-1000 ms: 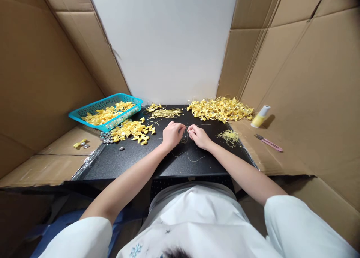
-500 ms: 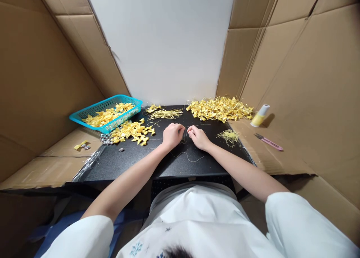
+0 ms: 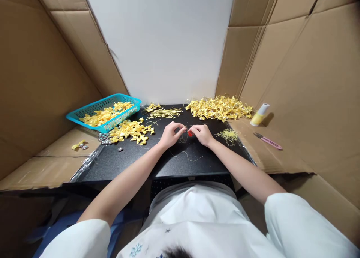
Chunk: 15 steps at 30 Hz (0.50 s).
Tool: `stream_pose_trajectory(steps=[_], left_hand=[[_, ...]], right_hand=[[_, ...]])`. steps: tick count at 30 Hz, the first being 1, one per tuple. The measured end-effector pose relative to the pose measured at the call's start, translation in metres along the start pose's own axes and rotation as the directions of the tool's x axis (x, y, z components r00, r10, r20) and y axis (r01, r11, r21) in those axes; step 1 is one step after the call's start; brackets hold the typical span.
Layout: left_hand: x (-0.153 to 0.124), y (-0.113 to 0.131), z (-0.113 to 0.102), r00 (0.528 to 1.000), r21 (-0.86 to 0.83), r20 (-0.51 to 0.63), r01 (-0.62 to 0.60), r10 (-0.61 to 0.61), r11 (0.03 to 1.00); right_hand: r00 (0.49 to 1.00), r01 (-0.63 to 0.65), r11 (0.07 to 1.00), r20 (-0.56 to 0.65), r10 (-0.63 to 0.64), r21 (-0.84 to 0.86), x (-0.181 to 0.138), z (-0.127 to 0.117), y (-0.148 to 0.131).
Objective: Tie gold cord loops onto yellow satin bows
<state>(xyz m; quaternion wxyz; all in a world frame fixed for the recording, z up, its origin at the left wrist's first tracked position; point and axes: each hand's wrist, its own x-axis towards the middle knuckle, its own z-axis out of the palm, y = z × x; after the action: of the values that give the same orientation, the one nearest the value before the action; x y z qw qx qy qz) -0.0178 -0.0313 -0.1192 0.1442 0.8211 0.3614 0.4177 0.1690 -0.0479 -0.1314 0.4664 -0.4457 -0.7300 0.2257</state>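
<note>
My left hand (image 3: pixel 171 134) and my right hand (image 3: pixel 203 133) rest close together at the middle of the black table (image 3: pixel 135 162), both with fingers curled in a pinch. A small red object (image 3: pixel 190 133) shows at my right fingertips. A thin yellow thread (image 3: pixel 187 155) trails from between my hands toward me; my left fingers pinch its upper end, as far as I can tell. A loose group of yellow bows (image 3: pixel 132 131) lies left of my left hand.
A teal basket (image 3: pixel 84 113) with yellow bows sits at the back left. A big heap of yellow pieces (image 3: pixel 221 108) and cut strands (image 3: pixel 164 113) lie at the back. Thread scraps (image 3: pixel 229 135), a spool (image 3: pixel 260 114), pink snips (image 3: pixel 268 141) and small metal pieces (image 3: pixel 104 138) lie around. Cardboard walls enclose both sides.
My right hand has lifted slightly and turned, and a small red object now shows at its fingertips. My left hand stays in almost the same place.
</note>
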Motion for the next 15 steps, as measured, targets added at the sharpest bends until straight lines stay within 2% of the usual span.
stream_pose_trajectory(steps=[3,6,10,15], left_hand=[[-0.0004,-0.0011,0.0003,1.000,-0.023,0.020,-0.015,0.015,1.000],[-0.0007,-0.0021,-0.0008,0.999,-0.030,0.037,0.001,0.000,1.000],[-0.0006,-0.0031,-0.0037,0.997,-0.037,0.069,0.030,-0.028,0.999],[0.0004,-0.0058,-0.0065,0.992,-0.060,0.119,0.041,-0.033,0.997]], right_hand=[[0.993,0.082,0.994,-0.083,-0.088,-0.066,0.0023,-0.0027,-0.0003],[0.983,0.176,0.982,-0.029,-0.179,-0.064,0.0042,-0.0023,-0.0016],[0.986,0.165,0.985,0.021,-0.164,-0.057,0.0049,-0.0021,-0.0035],[0.989,0.149,0.988,-0.001,-0.149,-0.048,0.0046,-0.0032,-0.0055]])
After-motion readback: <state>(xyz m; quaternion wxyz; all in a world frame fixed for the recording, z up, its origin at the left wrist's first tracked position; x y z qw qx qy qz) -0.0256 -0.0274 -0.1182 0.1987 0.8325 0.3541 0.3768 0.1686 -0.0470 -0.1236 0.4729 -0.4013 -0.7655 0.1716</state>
